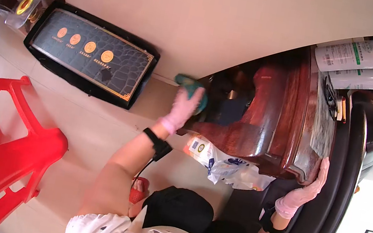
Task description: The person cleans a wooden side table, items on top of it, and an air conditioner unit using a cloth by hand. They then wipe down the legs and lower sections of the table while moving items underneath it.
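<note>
My left hand [182,109], in a pink glove, grips a green cloth [196,93] close to the floor, beside the foot of a dark red-brown wooden cabinet or low table [290,110]. Part of the cloth is hidden behind my fingers. My right hand [304,189], gloved as well, lies with fingers stretched along the top corner of the wooden furniture. White plastic bags [232,169] with blue print sit against its lower side.
A black box [93,52] with gold round emblems lies on the floor at left, near a red plastic stool [23,152]. White bottles [356,56] lie on the furniture top. A dark leather sofa [342,179] stands at right.
</note>
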